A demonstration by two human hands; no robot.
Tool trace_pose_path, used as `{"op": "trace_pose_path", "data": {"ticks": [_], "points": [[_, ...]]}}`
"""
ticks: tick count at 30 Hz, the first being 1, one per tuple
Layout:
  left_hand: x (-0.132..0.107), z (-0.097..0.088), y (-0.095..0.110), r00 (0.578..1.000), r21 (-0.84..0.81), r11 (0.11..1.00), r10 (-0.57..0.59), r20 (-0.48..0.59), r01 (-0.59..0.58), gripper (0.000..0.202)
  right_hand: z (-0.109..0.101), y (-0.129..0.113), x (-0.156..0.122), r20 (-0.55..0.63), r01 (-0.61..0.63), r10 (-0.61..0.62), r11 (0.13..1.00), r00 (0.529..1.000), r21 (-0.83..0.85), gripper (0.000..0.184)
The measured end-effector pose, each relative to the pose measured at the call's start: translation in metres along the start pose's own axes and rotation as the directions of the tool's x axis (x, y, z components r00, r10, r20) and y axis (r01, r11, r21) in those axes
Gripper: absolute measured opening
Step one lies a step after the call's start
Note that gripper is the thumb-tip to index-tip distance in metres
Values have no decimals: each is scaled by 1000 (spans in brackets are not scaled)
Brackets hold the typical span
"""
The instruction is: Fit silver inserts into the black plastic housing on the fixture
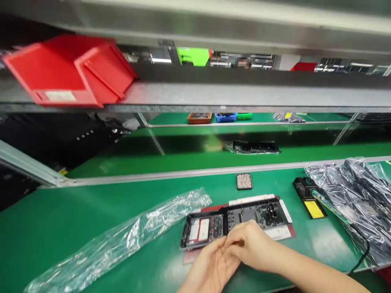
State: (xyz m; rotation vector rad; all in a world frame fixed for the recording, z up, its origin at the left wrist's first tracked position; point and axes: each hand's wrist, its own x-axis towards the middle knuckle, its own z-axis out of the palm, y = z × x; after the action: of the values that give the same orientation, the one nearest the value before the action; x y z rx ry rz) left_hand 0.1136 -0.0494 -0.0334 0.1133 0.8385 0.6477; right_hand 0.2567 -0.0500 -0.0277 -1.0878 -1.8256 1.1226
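Black frame lies flat on the green table, just past both hands. Right hand is curled over the fingertips of the left hand, which is loosely open. I cannot tell if the right one holds anything. A clear bag lies to the left

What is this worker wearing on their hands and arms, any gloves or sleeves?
The left hand and right hand are bare: no gloves or rings show. The right forearm is bare too, with no sleeve, watch or wrist strap in view. The left wrist is cut off by the picture's edge.
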Motion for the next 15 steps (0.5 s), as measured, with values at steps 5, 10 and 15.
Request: {"op": "trace_pose_path", "data": {"ticks": [5, 10, 15], "points": [[-14, 6, 2, 994, -53, 993, -101, 34, 103, 18, -6, -7, -49, -177, 153, -139, 986, 974, 68, 19], [-38, 19, 14, 984, 142, 985, -115, 136, 95, 29, -36, 9, -93, -414, -46, 99, 990, 905, 135, 19], [-61, 28, 23, 979, 257, 966, -86, 186, 36, 25, -31, 29, -125, -497, -76, 132, 989, 858, 131, 12]]}}
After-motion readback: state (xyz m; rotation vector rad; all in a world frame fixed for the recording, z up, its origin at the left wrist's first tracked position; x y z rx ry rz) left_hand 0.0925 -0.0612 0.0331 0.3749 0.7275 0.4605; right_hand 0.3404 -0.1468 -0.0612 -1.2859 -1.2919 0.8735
